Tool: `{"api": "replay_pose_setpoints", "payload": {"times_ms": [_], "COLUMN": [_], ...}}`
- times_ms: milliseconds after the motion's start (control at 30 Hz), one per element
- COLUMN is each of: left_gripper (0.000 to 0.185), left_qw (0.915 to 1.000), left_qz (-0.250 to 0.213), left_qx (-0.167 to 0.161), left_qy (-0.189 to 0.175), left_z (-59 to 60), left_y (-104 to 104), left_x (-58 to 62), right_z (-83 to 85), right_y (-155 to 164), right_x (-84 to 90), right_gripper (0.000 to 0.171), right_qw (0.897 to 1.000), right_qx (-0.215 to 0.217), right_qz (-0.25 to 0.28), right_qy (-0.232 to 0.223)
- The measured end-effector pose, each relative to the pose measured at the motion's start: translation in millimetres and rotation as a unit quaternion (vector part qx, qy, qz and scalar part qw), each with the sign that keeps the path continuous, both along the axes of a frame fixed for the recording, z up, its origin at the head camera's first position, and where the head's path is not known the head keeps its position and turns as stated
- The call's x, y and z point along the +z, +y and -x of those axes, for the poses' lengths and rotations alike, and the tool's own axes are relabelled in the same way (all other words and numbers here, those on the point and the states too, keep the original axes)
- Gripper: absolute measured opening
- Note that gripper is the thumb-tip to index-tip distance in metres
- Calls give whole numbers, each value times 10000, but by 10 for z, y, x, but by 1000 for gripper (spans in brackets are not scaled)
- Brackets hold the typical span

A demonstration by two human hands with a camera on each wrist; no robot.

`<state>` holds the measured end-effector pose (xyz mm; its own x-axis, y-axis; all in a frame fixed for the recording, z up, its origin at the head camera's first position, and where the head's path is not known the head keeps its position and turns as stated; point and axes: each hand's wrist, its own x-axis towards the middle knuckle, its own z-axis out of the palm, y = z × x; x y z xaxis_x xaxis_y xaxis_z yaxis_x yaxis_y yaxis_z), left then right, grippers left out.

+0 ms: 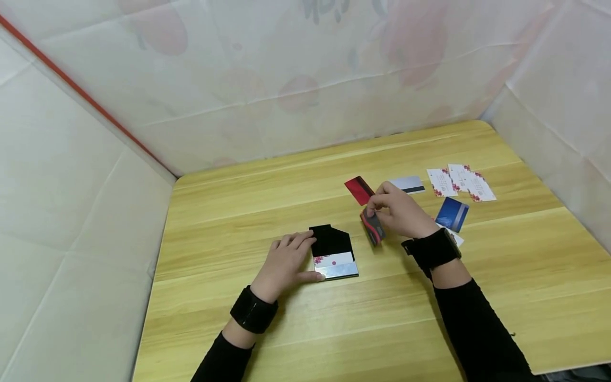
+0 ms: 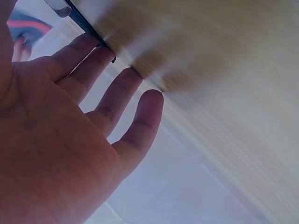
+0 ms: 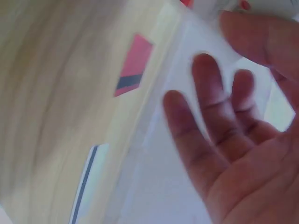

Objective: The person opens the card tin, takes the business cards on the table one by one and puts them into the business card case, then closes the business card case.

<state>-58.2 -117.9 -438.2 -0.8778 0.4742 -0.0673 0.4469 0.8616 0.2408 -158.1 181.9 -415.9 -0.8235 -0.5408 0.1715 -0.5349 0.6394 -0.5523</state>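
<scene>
A black card holder (image 1: 331, 241) lies unfolded on the table, with a floral white card (image 1: 332, 260) tucked behind its silver lower panel (image 1: 340, 270). My left hand (image 1: 288, 262) rests along its left side, fingertips at the black flap and thumb on the lower left corner. In the left wrist view, the fingers (image 2: 126, 100) look relaxed beside the holder's dark edge (image 2: 86, 23). Just right of the holder, my right hand (image 1: 401, 212) pinches a dark grey card with a red wavy stripe (image 1: 372, 227), tilted. The right wrist view shows several of that hand's fingers (image 3: 212, 100) spread.
Beyond the right hand lie a red card (image 1: 359, 190) and a silver card with a dark stripe (image 1: 408, 184). Farther right are several floral white cards (image 1: 441, 183) and a blue card (image 1: 452, 214) overlapping a white one (image 1: 453, 237). Pale fabric walls (image 1: 267, 79) border the table (image 1: 229, 212).
</scene>
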Motion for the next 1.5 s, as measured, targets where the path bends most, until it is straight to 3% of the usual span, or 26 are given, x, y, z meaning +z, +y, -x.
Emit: {"api": "replay_pose_setpoints", "payload": {"times_ms": [233, 400, 600, 833, 1100, 1333, 1500], "left_gripper": [89, 90, 90, 90, 90, 89, 89], "left_qw": [10000, 10000, 10000, 10000, 10000, 10000, 10000], "left_qz": [3, 3, -8, 10, 55, 41, 38], "left_qx": [-13, -7, 15, 9, 21, 7, -18], "left_qy": [0, 16, -11, -8, -36, -38, -5], "left_z": [2, 4, -5, 3, -5, -3, -9], "left_y": [-4, -6, -2, 4, 7, 6, -4], "left_x": [5, 7, -3, -10, -7, 20, 10], "right_z": [-11, -28, -48, -43, -53, -65, -74], "right_y": [-50, -59, -55, -78, -113, -138, -138], "right_x": [116, 160, 149, 148, 150, 158, 172], "right_gripper": [25, 20, 18, 13, 47, 38, 33], "right_qw": [9943, 9950, 9959, 9903, 9865, 9850, 9872], "right_qx": [373, 206, 91, 82, 106, -60, -33], "right_qz": [897, 842, 876, 1251, 1607, 1724, 1593], "right_qy": [436, 505, 208, 597, 302, -71, 50]}}
